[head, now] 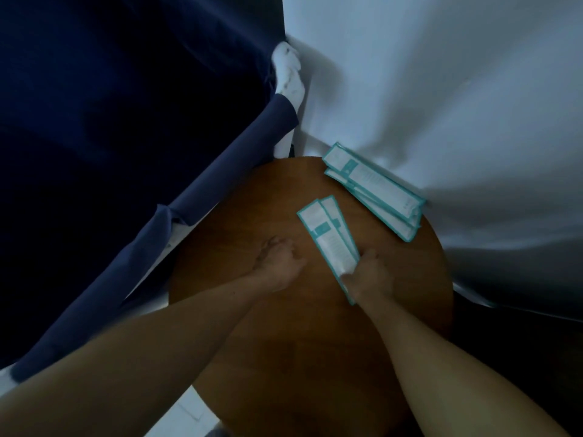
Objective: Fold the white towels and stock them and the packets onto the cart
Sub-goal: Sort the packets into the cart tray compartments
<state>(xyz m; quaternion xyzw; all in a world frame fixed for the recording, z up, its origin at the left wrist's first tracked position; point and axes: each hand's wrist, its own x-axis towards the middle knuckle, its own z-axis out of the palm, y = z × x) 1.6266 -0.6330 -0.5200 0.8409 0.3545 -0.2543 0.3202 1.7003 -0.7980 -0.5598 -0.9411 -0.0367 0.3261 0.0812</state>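
Bare forearms (151,357) over a round wooden table (299,357), right hand (369,277) pinching the near end of two packets (328,236), left hand (279,263) loosely curled, empty, just beside them

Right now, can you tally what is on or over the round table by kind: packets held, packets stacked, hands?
Held packets, gripped by the right hand: 2
Stacked packets at the far edge of the round table: 3 visible
Hands, counting the left hand, which holds nothing: 2
Total: 7
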